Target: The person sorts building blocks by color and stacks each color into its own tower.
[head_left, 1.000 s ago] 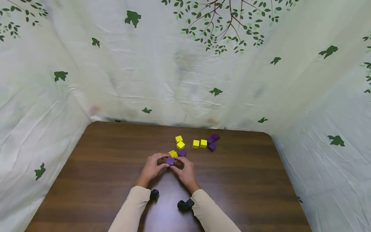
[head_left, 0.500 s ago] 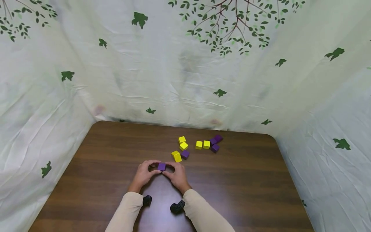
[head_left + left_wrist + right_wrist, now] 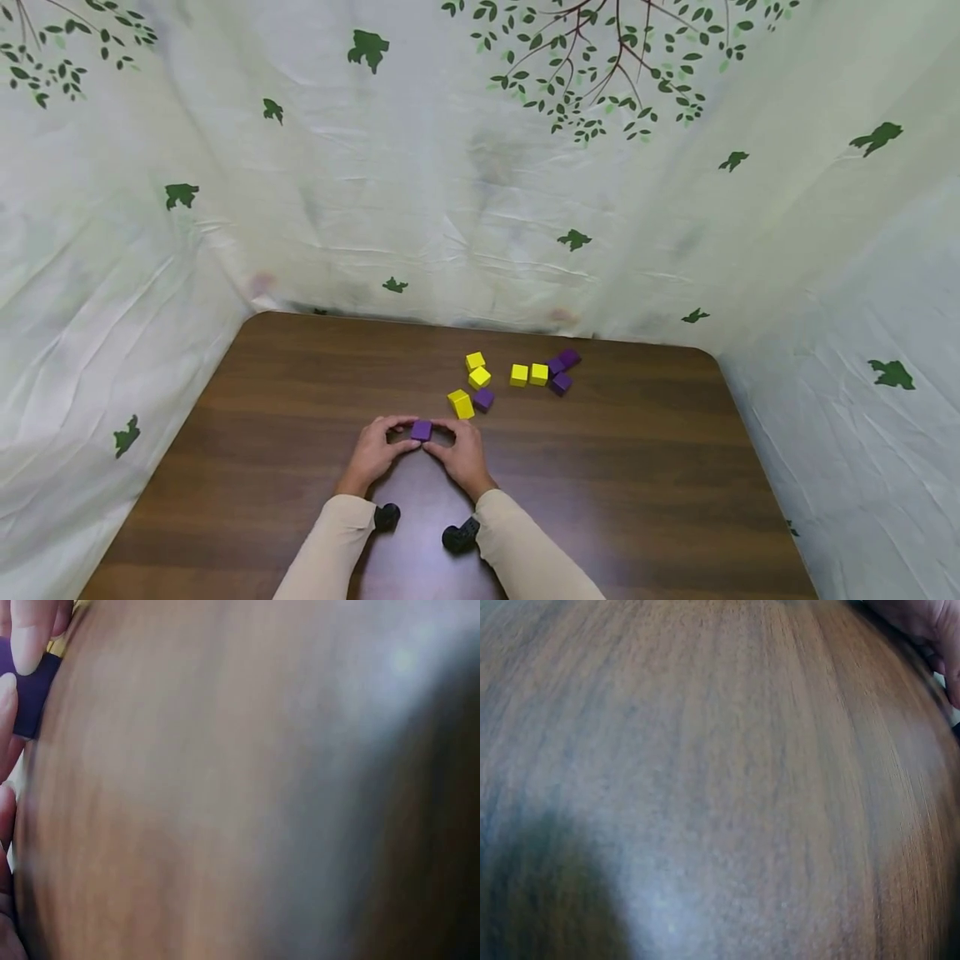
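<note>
Sideways I have plenty of room: bare tabletop (image 3: 637, 450) stretches beyond both my left hand (image 3: 370, 456) and my right hand (image 3: 462, 457), while the held purple cube (image 3: 422, 431) plugs the space between them. Forward is tighter: a yellow block (image 3: 461, 404) stands just past my right hand, with a loose purple cube (image 3: 483, 400) beside it and two yellow cubes (image 3: 479, 378) behind. A slim lane separates these from the yellow pair (image 3: 519, 376), whose right side the purple cluster (image 3: 560, 383) blocks. The printed curtain (image 3: 450, 208) bounds the far edge.
</note>
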Tool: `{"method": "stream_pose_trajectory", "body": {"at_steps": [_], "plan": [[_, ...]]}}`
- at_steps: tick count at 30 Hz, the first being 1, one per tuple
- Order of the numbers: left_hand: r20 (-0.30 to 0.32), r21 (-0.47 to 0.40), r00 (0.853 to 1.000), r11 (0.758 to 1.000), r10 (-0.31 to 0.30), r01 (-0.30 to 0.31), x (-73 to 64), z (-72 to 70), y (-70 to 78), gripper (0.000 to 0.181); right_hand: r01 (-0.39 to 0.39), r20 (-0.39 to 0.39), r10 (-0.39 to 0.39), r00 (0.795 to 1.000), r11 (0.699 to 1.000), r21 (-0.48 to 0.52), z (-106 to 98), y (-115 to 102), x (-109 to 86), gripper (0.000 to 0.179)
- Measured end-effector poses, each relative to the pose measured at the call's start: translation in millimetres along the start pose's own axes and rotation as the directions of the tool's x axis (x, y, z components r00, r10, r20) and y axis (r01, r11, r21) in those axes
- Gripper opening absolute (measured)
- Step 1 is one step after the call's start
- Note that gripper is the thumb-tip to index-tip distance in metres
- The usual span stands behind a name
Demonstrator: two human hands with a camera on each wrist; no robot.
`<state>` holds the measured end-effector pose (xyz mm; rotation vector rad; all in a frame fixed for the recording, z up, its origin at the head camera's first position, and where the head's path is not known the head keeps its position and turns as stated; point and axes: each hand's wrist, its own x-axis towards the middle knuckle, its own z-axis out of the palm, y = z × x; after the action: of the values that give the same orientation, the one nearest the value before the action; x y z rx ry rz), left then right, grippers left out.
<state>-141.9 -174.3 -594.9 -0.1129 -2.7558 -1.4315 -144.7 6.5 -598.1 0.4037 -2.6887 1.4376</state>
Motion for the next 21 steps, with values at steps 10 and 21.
{"method": "stream_pose_trajectory", "body": {"at_steps": [10, 21], "plan": [[-0.039, -0.001, 0.998, 0.999, 0.043, -0.043, 0.5, 3.7, -0.6, 0.036, -0.031, 0.014, 0.031, 0.999, 1.000, 0.005, -2.0, -1.4, -1.1, 0.036], [-0.005, 0.014, 1.000, 1.000, 0.003, -0.003, 0.8, 0.7, 2.6, 0.036, -0.041, -0.012, 0.044, 0.999, 0.980, 0.194, -8.2, 4.6, -5.8, 0.038]]}}
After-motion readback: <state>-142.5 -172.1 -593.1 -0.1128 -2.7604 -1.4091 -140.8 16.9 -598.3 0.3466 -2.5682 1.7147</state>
